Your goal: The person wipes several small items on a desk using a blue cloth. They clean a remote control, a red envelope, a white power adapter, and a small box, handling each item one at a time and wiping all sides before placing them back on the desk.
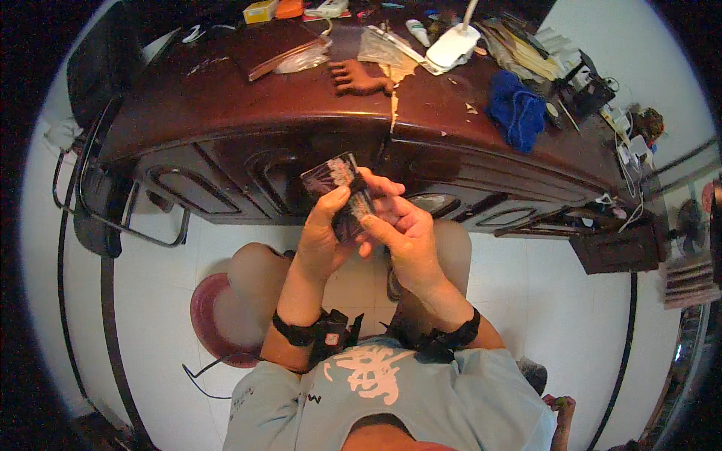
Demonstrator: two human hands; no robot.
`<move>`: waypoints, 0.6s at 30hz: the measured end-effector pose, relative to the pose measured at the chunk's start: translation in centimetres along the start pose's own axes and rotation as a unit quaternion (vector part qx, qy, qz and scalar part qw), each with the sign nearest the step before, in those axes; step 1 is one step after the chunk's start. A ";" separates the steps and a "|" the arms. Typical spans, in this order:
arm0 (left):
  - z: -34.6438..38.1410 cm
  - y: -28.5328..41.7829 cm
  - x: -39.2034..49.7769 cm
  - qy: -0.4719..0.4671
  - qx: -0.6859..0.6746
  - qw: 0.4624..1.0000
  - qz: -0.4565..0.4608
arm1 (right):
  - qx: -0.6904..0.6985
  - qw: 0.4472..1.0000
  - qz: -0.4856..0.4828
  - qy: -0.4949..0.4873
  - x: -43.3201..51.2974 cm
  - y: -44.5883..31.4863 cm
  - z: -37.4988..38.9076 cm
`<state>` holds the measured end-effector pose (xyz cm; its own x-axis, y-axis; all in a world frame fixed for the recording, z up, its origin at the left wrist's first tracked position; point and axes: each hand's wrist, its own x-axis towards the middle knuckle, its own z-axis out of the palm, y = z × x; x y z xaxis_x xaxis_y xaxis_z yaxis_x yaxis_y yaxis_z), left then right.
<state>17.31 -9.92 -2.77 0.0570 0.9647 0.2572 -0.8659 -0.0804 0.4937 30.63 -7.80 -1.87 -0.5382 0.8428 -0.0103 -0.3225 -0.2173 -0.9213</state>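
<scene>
Both my hands are raised in front of the desk's edge, above my knees. My left hand [321, 231] pinches a dark, glossy printed card [327, 176] under its thumb, with the card's upper corner sticking out. A second dark printed piece [356, 213] lies just below it and overlaps it; whether the two are joined, I cannot tell. My right hand [403, 231] presses its thumb on this lower piece, with its other fingers curled behind and beside it. The lower end of the piece is partly hidden between my palms.
On the dark wooden desk [225, 107] lie a brown foot-shaped object [358, 79], a blue cloth [516, 110] and a white device [451, 49]. A metal-framed chair [98, 208] stands left, a reddish round stool [208, 315] by my leg. Another person's hand [559, 403] shows lower right.
</scene>
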 end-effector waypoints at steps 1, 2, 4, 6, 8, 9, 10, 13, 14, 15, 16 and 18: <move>-0.1 0.4 0.0 -0.057 -0.025 0.998 0.017 | -0.003 1.000 0.009 -0.019 0.3 0.3 0.0; 0.1 0.1 0.2 0.052 0.016 0.998 0.041 | -0.008 0.999 0.034 -0.033 0.4 0.1 -0.2; 0.4 -0.4 0.5 0.179 0.058 0.974 0.128 | -0.010 0.999 0.015 -0.037 0.7 0.2 -0.3; 0.5 -0.5 0.5 0.175 0.059 0.978 0.095 | -0.014 0.999 0.005 -0.030 1.0 0.3 -0.4; 0.5 -0.6 0.5 0.088 0.016 0.995 0.049 | -0.010 1.000 -0.014 -0.007 1.0 0.1 -0.4; 0.5 -0.7 0.5 0.062 0.048 0.995 0.057 | -0.035 0.999 -0.021 -0.007 1.1 -0.2 -0.4; 0.4 -0.5 0.4 0.079 0.041 0.995 0.037 | -0.052 0.998 -0.032 -0.003 1.1 -0.7 -0.5; 0.0 -0.6 0.4 0.149 0.130 0.977 0.075 | -0.250 0.955 -0.156 0.028 2.3 -3.0 -1.6; -0.2 -0.5 0.5 0.148 0.148 0.975 0.082 | -0.404 0.874 -0.259 0.076 2.9 -5.0 -3.2; -0.4 -0.4 0.5 0.121 0.134 0.980 0.082 | -0.493 0.771 -0.374 0.151 4.3 -6.5 -4.8; -0.5 -0.2 0.3 0.105 0.130 0.984 0.058 | -0.573 0.673 -0.416 0.215 5.3 -8.2 -6.6; -0.6 0.1 0.1 0.086 0.133 0.987 0.025 | -0.713 0.484 -0.407 0.302 8.0 -11.1 -10.7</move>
<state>16.96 -9.71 -3.21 -0.0871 0.9843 0.1535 -0.7037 -0.1699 0.6899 38.21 6.67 4.08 -0.2193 0.4474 0.8670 0.8619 0.5053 -0.0427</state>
